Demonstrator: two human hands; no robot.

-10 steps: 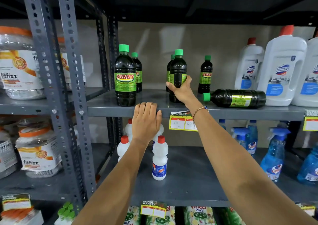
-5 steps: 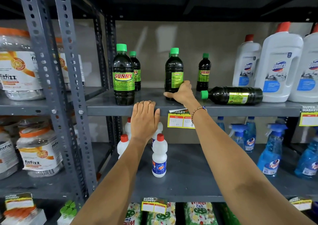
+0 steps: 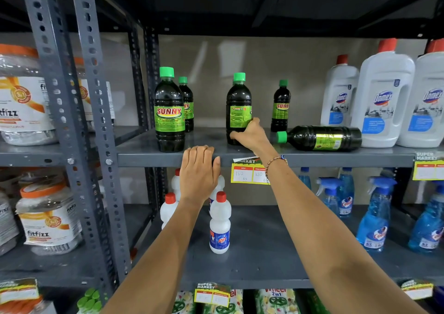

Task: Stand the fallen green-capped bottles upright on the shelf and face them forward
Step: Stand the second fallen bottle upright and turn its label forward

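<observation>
Dark bottles with green caps stand on the grey shelf (image 3: 300, 157). My right hand (image 3: 252, 135) grips the lower part of the middle upright bottle (image 3: 237, 102), whose label is turned sideways. One bottle (image 3: 320, 137) lies on its side to the right, cap pointing left. A front-left bottle (image 3: 169, 111) shows its SUNNY label forward, with another bottle (image 3: 187, 97) behind it. A further upright bottle (image 3: 280, 105) stands at the back. My left hand (image 3: 198, 171) rests flat on the shelf's front edge, holding nothing.
Large white Domex bottles (image 3: 382, 97) stand right of the fallen bottle. A price tag (image 3: 248, 173) hangs on the shelf edge. Below are small white red-capped bottles (image 3: 219, 224) and blue spray bottles (image 3: 374, 217). Grey perforated uprights (image 3: 93, 121) and Fitfizz jars (image 3: 21, 97) are at left.
My right hand has slid down the middle bottle and turned it, so the label now faces more to the side. The left hand stays on the shelf edge.
</observation>
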